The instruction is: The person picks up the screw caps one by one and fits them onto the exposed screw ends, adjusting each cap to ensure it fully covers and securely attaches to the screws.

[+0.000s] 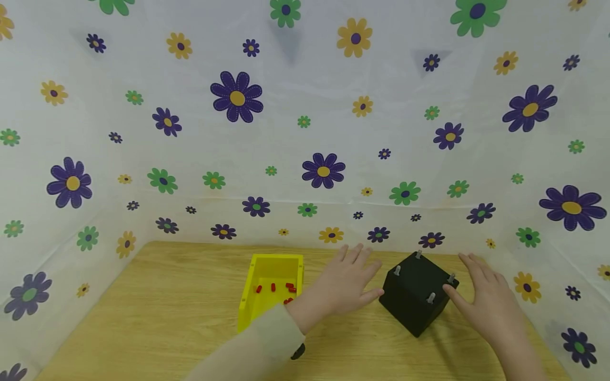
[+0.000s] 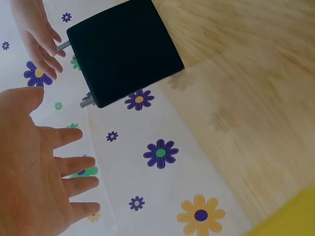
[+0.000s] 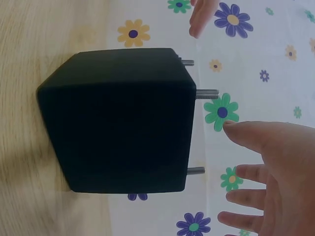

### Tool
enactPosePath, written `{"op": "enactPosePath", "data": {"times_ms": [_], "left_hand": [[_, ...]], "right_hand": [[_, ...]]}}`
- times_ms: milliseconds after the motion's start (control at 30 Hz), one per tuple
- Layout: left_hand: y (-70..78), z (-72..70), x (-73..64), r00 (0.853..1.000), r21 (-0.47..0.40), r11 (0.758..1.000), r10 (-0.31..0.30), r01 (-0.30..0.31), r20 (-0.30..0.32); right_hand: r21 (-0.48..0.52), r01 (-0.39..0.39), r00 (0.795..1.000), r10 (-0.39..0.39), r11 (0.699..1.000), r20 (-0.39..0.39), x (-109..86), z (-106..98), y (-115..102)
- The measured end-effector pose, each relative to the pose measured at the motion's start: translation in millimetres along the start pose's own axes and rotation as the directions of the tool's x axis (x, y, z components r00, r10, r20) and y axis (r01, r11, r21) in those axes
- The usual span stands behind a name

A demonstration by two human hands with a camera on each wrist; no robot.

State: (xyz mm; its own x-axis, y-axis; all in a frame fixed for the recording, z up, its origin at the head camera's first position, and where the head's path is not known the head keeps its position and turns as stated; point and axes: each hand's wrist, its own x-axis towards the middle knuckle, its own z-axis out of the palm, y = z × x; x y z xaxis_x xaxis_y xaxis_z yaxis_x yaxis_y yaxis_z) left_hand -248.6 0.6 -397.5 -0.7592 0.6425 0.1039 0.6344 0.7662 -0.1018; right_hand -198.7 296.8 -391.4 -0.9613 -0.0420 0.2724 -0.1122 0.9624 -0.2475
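Note:
A black cube-shaped block (image 1: 414, 291) sits on the wooden table, one corner turned towards me. Upright threaded metal studs (image 1: 431, 298) rise from its top near the corners. My left hand (image 1: 340, 283) hovers on the block's left, fingers straight and spread, holding nothing. On the other side is my right hand (image 1: 493, 307), also with extended fingers and nothing in it; its thumb overlaps the block's right edge in the head view. In the right wrist view a gap shows between the right hand (image 3: 290, 167) and the studs (image 3: 206, 94).
Left of the block stands a yellow bin (image 1: 277, 256) with several small red pieces (image 1: 273, 287) inside; my left forearm partly covers it. Flower-patterned white cloth (image 1: 286, 143) walls the table (image 1: 176, 301) at the back and both sides.

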Motion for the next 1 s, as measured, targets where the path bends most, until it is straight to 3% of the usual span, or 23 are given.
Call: {"op": "enactPosePath", "data": {"times_ms": [267, 700, 1000], "left_hand": [[11.9, 6.4, 11.3, 1.0, 0.04, 0.999, 0.023, -0.023, 0.009], [17.2, 11.0, 17.2, 0.998, 0.009, 1.0, 0.0, 0.0, 0.065], [22.4, 9.9, 22.3, 0.996, 0.028, 1.0, 0.004, -0.006, 0.09]], "right_hand": [[0.011, -0.021, 1.0, 0.021, 1.0, 0.013, -2.0, 6.4, 12.9], [0.023, -0.076, 0.987, 0.072, 0.997, 0.141, -0.2, 18.1, 19.2], [0.02, -0.059, 0.988, 0.055, 0.998, 0.145, -3.2, 22.4, 18.3]]}}
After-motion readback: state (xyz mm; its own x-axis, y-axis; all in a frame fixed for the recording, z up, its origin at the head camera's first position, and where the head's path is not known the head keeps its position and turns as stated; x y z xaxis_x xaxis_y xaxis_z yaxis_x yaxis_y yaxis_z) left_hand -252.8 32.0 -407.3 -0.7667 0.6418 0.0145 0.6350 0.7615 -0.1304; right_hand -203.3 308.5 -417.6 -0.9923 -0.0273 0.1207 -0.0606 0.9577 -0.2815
